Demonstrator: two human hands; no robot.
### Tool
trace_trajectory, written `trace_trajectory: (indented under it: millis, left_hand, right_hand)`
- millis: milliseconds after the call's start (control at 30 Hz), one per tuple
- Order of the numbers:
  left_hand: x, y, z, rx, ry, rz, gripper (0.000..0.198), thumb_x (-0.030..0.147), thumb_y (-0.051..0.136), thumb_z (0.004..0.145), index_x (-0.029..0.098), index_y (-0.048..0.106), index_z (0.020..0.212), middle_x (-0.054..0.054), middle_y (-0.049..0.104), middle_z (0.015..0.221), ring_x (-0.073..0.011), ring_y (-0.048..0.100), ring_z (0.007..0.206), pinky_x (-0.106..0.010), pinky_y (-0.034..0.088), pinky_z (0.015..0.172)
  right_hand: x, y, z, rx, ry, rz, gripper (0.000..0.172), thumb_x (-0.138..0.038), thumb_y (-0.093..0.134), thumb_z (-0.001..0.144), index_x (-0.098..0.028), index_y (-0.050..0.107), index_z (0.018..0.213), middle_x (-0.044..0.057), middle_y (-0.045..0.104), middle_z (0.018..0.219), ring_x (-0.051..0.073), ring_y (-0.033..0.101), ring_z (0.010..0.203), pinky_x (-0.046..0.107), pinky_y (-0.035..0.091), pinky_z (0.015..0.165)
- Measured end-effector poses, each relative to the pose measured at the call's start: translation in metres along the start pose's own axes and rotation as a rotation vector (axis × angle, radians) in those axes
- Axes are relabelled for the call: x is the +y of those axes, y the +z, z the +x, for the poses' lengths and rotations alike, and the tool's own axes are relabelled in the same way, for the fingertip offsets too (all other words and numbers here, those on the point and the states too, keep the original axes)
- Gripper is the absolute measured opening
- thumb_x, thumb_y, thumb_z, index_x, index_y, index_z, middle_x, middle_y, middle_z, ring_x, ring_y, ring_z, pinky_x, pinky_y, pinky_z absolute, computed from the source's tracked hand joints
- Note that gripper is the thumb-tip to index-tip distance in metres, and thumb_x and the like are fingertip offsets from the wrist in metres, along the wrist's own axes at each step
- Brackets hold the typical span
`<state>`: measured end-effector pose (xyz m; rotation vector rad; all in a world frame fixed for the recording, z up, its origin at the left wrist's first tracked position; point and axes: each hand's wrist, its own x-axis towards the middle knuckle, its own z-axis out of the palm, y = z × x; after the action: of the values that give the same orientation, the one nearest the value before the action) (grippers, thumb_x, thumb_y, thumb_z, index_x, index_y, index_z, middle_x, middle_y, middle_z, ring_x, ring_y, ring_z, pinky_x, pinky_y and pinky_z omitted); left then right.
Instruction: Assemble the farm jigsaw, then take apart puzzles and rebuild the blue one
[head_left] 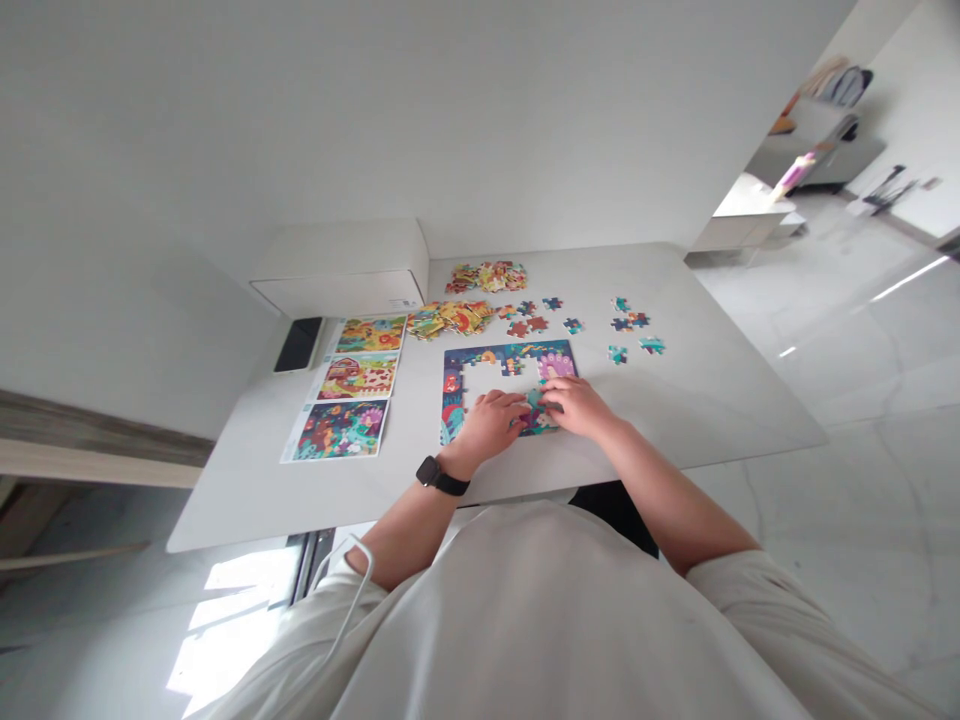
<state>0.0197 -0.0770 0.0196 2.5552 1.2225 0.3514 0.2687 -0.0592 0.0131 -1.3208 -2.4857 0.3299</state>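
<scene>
A partly assembled jigsaw puzzle (454,358) lies flat on the table, with a dark blue border, a pink shape at its right and an open gap in its middle. My left hand (491,425) rests over its lower part, fingers bent together, fingertips at a teal jigsaw piece (534,398). From the right side my right hand (579,406) reaches the same teal area, its fingers curled and touching the pieces there. The fingers hide part of the puzzle's lower right. Loose teal and dark jigsaw pieces (651,345) lie to the right.
Piles of yellow-orange pieces (454,318) and red-yellow pieces (501,276) lie behind the puzzle. Picture sheets (341,430) line the left, near a black phone (299,344). A white box (341,268) stands against the wall. The white table (720,400) ends at the right.
</scene>
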Motion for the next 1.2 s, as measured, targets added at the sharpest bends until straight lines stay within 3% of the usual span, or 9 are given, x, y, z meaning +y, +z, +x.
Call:
trace_trajectory:
  millis: [300, 533, 667, 967, 1200]
  left_hand:
    - [0.002, -0.005, 0.001, -0.033, 0.024, 0.053, 0.03, 0.033, 0.063, 0.104, 0.03, 0.079, 0.129, -0.004, 0.068, 0.152, -0.0317, 0.059, 0.133, -0.051, 0.05, 0.112]
    - [-0.001, -0.005, 0.005, -0.053, 0.051, 0.061, 0.029, 0.032, 0.065, 0.103, 0.029, 0.078, 0.128, -0.005, 0.07, 0.15, -0.0306, 0.062, 0.13, -0.05, 0.049, 0.111]
    - [-0.001, -0.006, 0.006, -0.079, 0.068, 0.111, 0.029, 0.033, 0.065, 0.103, 0.029, 0.077, 0.129, -0.005, 0.069, 0.151, -0.0317, 0.061, 0.13, -0.05, 0.049, 0.109]
    - [-0.002, -0.001, 0.002, -0.029, 0.027, 0.025, 0.034, 0.032, 0.066, 0.103, 0.03, 0.076, 0.135, -0.006, 0.071, 0.148, -0.0298, 0.062, 0.133, -0.049, 0.048, 0.113]
    - [-0.003, 0.001, 0.001, -0.033, 0.033, 0.03, 0.031, 0.032, 0.067, 0.103, 0.033, 0.078, 0.131, -0.006, 0.07, 0.149, -0.0307, 0.06, 0.134, -0.051, 0.05, 0.114]
  right_hand:
    - [-0.01, -0.008, -0.001, -0.087, 0.007, -0.094, 0.022, -0.021, 0.072, 0.096, -0.027, 0.086, 0.112, 0.008, 0.077, 0.132, 0.032, 0.065, 0.128, 0.048, 0.048, 0.111]
    - [-0.011, -0.015, -0.008, -0.203, 0.015, -0.117, 0.034, -0.025, 0.065, 0.101, -0.028, 0.08, 0.132, 0.007, 0.069, 0.151, 0.036, 0.054, 0.147, 0.052, 0.046, 0.117]
    - [-0.013, -0.016, -0.013, -0.233, 0.015, -0.118, 0.036, -0.027, 0.066, 0.102, -0.029, 0.078, 0.136, 0.007, 0.065, 0.156, 0.036, 0.056, 0.144, 0.053, 0.047, 0.116]
    - [-0.007, -0.014, -0.017, -0.104, 0.01, -0.071, 0.031, -0.027, 0.066, 0.102, -0.027, 0.081, 0.129, 0.008, 0.071, 0.148, 0.032, 0.06, 0.138, 0.051, 0.047, 0.116]
    - [0.017, -0.017, -0.033, 0.05, 0.14, -0.053, 0.034, -0.023, 0.067, 0.099, -0.027, 0.08, 0.13, 0.009, 0.074, 0.139, 0.031, 0.067, 0.124, 0.05, 0.05, 0.113]
